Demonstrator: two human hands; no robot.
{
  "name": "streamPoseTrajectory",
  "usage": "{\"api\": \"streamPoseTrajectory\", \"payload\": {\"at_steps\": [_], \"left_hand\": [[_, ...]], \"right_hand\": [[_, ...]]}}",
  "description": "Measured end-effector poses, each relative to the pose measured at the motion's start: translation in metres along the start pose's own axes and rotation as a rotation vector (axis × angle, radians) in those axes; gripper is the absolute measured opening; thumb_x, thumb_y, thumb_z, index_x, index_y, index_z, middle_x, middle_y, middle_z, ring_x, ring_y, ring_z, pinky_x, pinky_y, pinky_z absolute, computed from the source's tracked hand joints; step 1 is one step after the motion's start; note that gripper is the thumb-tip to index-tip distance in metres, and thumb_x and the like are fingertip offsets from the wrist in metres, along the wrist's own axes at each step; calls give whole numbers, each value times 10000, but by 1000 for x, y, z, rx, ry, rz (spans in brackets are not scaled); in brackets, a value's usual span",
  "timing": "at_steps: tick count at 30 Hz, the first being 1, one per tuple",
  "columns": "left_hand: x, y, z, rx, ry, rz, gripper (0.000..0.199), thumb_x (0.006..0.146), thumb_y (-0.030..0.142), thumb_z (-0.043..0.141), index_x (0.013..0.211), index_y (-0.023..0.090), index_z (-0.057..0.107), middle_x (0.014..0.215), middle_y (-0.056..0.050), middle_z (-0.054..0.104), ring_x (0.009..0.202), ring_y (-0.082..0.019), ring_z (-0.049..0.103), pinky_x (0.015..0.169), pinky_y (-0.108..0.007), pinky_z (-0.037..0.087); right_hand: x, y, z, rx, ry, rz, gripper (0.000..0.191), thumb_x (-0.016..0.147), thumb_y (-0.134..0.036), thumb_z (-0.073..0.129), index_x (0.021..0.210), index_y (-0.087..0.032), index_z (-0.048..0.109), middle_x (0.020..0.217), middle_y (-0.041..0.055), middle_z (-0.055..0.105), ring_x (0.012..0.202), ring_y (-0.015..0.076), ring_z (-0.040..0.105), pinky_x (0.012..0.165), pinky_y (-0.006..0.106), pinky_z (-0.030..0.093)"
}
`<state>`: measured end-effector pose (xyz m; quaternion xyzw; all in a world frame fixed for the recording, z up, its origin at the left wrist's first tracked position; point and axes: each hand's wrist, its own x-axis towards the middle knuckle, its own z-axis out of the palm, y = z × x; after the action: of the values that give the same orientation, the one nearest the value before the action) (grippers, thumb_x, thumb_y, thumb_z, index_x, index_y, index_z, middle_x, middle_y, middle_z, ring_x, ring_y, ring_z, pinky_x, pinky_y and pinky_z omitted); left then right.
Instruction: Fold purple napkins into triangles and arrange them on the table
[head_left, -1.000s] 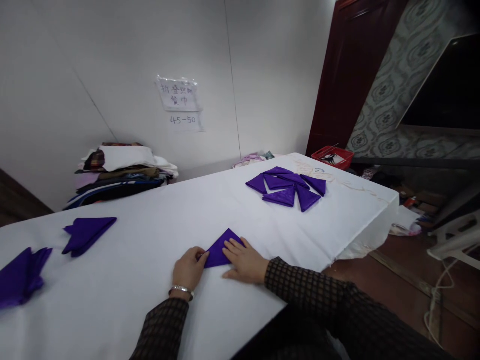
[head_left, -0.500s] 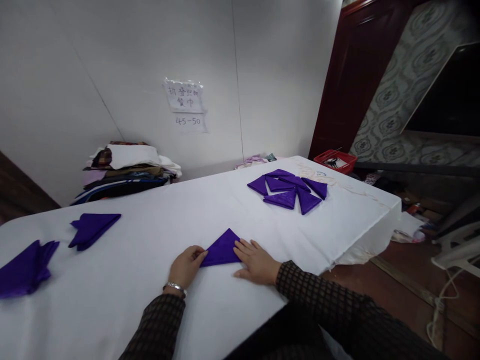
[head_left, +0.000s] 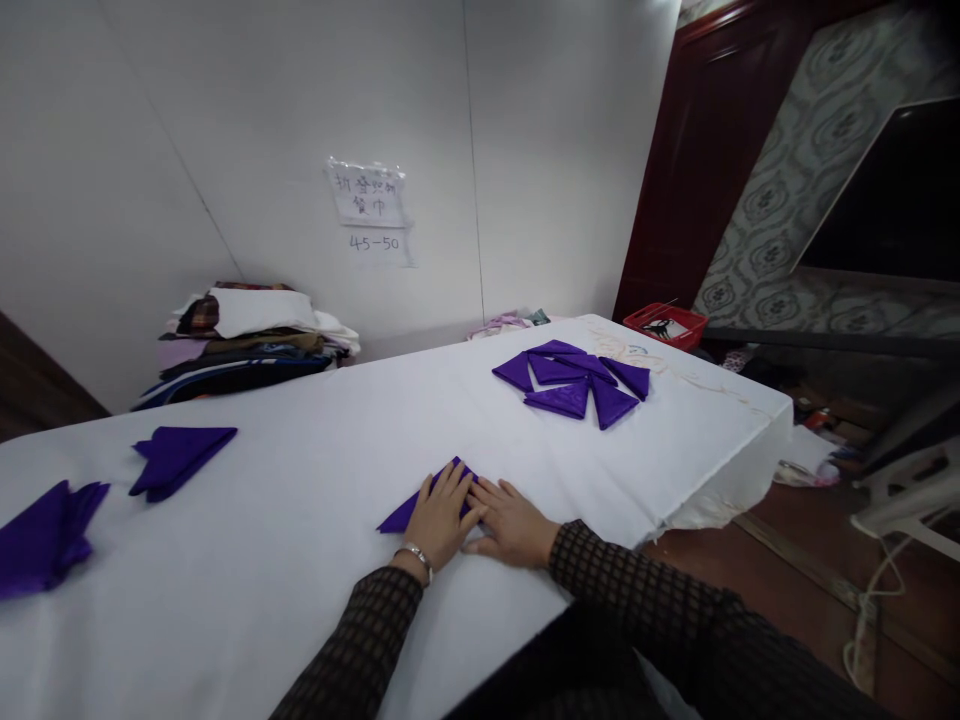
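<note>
A purple cloth napkin (head_left: 405,514), folded into a triangle, lies on the white tablecloth (head_left: 300,590) in front of me. My left hand (head_left: 441,515) rests flat on top of it with the fingers stretched out, covering its middle. Beside it, my right hand (head_left: 514,522) lies flat with its fingertips on the napkin's right part. The fingers of the two hands touch or nearly touch. Much of the napkin's right side is hidden under them.
Several folded purple napkins (head_left: 556,402) form a loose ring at the back right. Two other purple napkins (head_left: 180,462) (head_left: 45,540) lie at the left. Stacked clothes (head_left: 255,335) stand behind the table, and a red basket (head_left: 666,326) is at the far right corner.
My left hand has let go of the napkin's left corner and moved right, flattening onto the middle of it. My right hand has stayed nearly in place.
</note>
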<state>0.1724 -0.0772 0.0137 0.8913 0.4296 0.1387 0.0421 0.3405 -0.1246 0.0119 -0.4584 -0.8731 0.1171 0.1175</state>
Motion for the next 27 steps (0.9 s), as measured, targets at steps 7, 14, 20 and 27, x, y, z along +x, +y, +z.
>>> {"api": "streamPoseTrajectory", "payload": {"at_steps": [7,14,20,27], "left_hand": [[-26,-36,8,67,-67,-118,679,850,590,346,1385,172,357,1463,-110,313,1365,-283,229,1093,-511,160],[-50,-63,-5,61,-109,-288,673,855,563,350,1408,181,304,1464,-117,308,1373,-279,205,1079,-532,165],[-55,-68,-7,-37,-57,-335,606,861,508,390,1369,178,371,1439,-110,363,1362,-263,243,1093,-522,139],[-66,-78,-17,-452,318,-468,328,853,405,423,967,197,650,1174,-65,624,1127,-181,535,1010,-364,388]], "right_hand": [[-2,3,2,3,-36,11,767,868,-612,367,1436,-117,227,1499,144,192,1387,250,102,1099,488,120],[-2,1,0,-4,-53,17,765,875,-623,326,1441,-120,216,1504,135,175,1390,240,86,1105,469,106],[-3,3,2,-27,-65,21,760,876,-622,323,1437,-119,232,1502,132,188,1387,243,107,1102,462,122],[-5,5,3,-51,-60,20,736,888,-610,293,1435,-119,249,1499,134,195,1387,248,107,1099,460,136]]}}
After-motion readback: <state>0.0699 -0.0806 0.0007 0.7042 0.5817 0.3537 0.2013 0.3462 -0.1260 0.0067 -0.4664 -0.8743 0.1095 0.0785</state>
